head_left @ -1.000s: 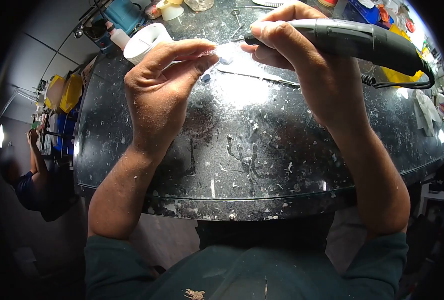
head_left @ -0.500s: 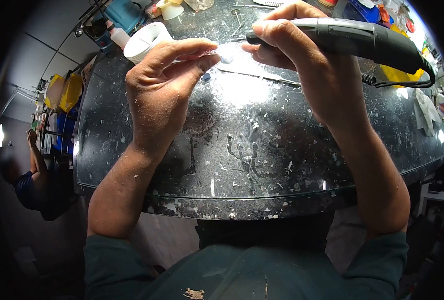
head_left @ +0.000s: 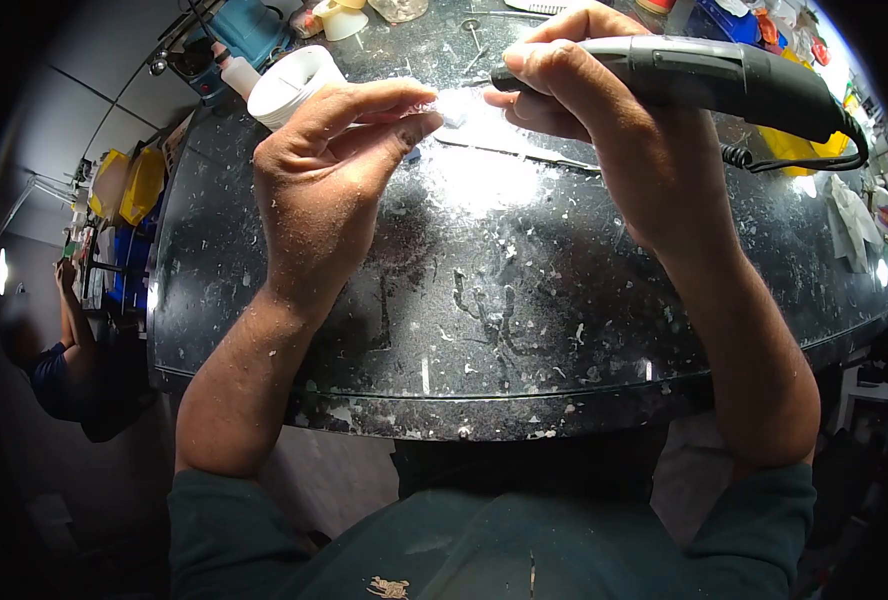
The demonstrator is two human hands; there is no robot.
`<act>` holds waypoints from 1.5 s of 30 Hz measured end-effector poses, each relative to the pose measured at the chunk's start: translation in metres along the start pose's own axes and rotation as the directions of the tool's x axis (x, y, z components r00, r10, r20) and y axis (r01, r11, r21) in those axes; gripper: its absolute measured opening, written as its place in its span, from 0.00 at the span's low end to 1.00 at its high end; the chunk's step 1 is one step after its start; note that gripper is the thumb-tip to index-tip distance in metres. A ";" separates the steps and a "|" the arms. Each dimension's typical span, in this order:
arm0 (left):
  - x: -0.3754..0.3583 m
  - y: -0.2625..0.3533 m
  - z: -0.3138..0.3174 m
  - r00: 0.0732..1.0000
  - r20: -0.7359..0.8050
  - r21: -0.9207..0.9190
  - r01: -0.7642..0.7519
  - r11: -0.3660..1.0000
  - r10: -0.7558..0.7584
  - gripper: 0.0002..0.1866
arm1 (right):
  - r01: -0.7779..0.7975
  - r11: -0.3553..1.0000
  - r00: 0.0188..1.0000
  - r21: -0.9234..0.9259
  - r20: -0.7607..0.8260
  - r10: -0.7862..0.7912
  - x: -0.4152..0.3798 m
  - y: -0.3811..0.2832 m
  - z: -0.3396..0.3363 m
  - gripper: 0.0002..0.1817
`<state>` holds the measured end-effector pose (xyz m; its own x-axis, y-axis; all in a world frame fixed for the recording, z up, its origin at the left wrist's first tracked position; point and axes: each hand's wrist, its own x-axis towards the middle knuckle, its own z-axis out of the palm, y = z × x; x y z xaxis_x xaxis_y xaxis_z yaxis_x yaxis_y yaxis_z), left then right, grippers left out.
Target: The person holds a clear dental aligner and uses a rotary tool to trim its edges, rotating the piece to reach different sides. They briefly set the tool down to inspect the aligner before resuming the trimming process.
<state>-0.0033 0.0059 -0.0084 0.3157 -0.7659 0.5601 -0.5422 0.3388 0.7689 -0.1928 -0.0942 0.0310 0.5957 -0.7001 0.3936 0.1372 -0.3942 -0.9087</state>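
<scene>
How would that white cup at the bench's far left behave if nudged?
The white cup looks thin-walled and empty, so probably light and easy to slide or tip. The dark bench is strewn with dust and chips, which may cut friction. It lies tilted toward its side, so it might roll.

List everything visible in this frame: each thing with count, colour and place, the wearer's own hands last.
rotary handpiece: one, black and grey, coiled cord at its rear, held over the bench top centre
small clear piece: one, translucent, pinched at the left fingertips by the tool's tip
workbench: one, black, speckled with white dust and chips
white round tub: one, bench far left
small white bottle: one, beside the tub
blue machine: one, far left corner
yellow bins: two, left of the bench
another person: one, dark top, far left
left hand: pinching the piece
right hand: gripping the handpiece
</scene>
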 end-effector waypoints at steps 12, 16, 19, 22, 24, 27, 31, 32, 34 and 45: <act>-0.001 0.005 0.001 1.000 0.013 0.050 0.023 0.998 -0.023 0.09 | 0.036 0.999 0.999 0.023 -0.010 -0.035 0.007 0.007 0.003 0.09; -0.002 0.004 0.002 1.000 0.024 0.015 0.002 1.000 -0.002 0.09 | 0.036 0.985 0.998 0.170 -0.053 -0.028 0.014 0.019 0.007 0.13; -0.001 -0.005 0.001 0.996 0.042 -0.076 -0.074 0.994 0.077 0.10 | 0.090 0.995 0.993 0.044 0.069 -0.093 0.010 0.012 0.004 0.16; -0.002 -0.001 0.005 0.996 0.025 -0.154 -0.078 0.985 0.082 0.10 | 0.078 0.992 0.985 0.102 0.148 -0.093 0.011 0.014 0.000 0.17; -0.001 0.004 0.004 0.999 0.000 -0.177 -0.033 0.984 0.034 0.11 | 0.368 0.908 0.920 -0.200 0.221 -0.324 0.018 0.029 -0.013 0.17; -0.002 0.005 0.001 0.999 0.026 -0.035 0.035 0.999 -0.034 0.11 | 0.807 0.369 0.573 -0.461 0.460 -0.678 0.030 0.053 -0.020 0.16; -0.002 0.002 0.002 0.998 0.014 -0.074 0.065 0.995 -0.064 0.11 | 0.067 0.991 0.990 0.115 0.116 -0.081 0.016 0.038 -0.006 0.16; -0.001 0.002 0.002 0.997 0.003 -0.083 0.074 0.994 -0.074 0.11 | -0.046 0.975 0.998 0.219 0.056 0.034 0.016 0.030 -0.005 0.14; 0.000 0.001 0.000 0.998 -0.001 -0.067 0.070 0.995 -0.070 0.11 | -0.101 0.944 0.994 0.313 0.004 0.105 0.016 0.026 -0.004 0.10; -0.001 0.002 -0.001 0.991 0.040 -0.114 0.129 0.985 -0.125 0.11 | -0.013 0.989 0.995 -0.148 0.094 0.027 0.009 0.008 0.005 0.19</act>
<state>-0.0041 0.0078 -0.0068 0.3497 -0.8236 0.4465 -0.4048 0.2970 0.8648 -0.1824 -0.1002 0.0267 0.6708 -0.6515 0.3544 0.0107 -0.4692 -0.8830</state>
